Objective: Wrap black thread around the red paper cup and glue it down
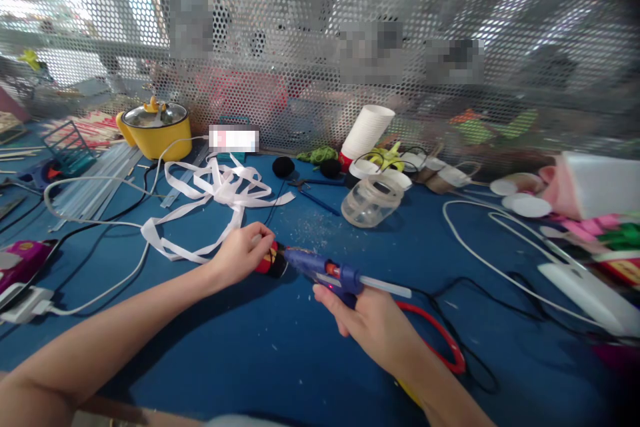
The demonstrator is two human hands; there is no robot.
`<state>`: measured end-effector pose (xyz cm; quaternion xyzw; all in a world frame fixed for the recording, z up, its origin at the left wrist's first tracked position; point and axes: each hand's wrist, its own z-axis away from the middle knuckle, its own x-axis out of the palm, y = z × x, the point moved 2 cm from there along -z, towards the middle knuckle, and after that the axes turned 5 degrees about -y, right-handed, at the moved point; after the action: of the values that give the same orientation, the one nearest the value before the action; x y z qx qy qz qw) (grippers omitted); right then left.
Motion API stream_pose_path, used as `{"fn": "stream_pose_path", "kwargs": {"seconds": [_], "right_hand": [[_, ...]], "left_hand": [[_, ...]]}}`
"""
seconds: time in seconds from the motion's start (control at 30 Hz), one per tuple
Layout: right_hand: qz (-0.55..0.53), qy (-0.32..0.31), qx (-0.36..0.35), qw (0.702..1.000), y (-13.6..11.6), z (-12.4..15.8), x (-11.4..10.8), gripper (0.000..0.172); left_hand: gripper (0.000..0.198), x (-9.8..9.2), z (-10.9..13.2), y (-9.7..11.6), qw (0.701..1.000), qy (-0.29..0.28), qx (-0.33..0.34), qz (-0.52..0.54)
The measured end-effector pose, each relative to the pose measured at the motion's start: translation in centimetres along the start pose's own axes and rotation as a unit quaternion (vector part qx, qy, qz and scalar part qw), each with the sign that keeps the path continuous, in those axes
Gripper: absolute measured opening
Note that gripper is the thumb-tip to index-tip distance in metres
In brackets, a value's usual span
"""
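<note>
My right hand is closed round the grip of a blue hot glue gun, with a clear glue stick sticking out of its back toward the right. The gun's nozzle points left and touches a small red, black and yellow craft piece. My left hand pinches that piece and holds it just above the blue table top. A tangle of white ribbon lies just behind my left hand.
A yellow pot with a lid, a stack of white cups, a clear jar on its side, pliers and black pompoms stand at the back before a perforated metal screen. Cables cross both sides; a red ring lies under my right wrist.
</note>
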<state>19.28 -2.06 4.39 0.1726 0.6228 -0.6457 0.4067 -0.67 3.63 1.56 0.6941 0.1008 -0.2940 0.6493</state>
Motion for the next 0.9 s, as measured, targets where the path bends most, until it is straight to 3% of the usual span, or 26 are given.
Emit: {"fn": "stream_pose_path", "kwargs": {"seconds": [0.57, 0.9], "right_hand": [[0.077, 0.007, -0.057, 0.995, -0.33, 0.26, -0.35, 0.044], [0.072, 0.009, -0.047, 0.996, -0.35, 0.47, -0.33, 0.042]], "left_hand": [[0.025, 0.02, 0.08, 0.21, 1.000, -0.004, -0.014, -0.022], [0.024, 0.10, 0.05, -0.05, 1.000, 0.007, 0.006, -0.029]]}}
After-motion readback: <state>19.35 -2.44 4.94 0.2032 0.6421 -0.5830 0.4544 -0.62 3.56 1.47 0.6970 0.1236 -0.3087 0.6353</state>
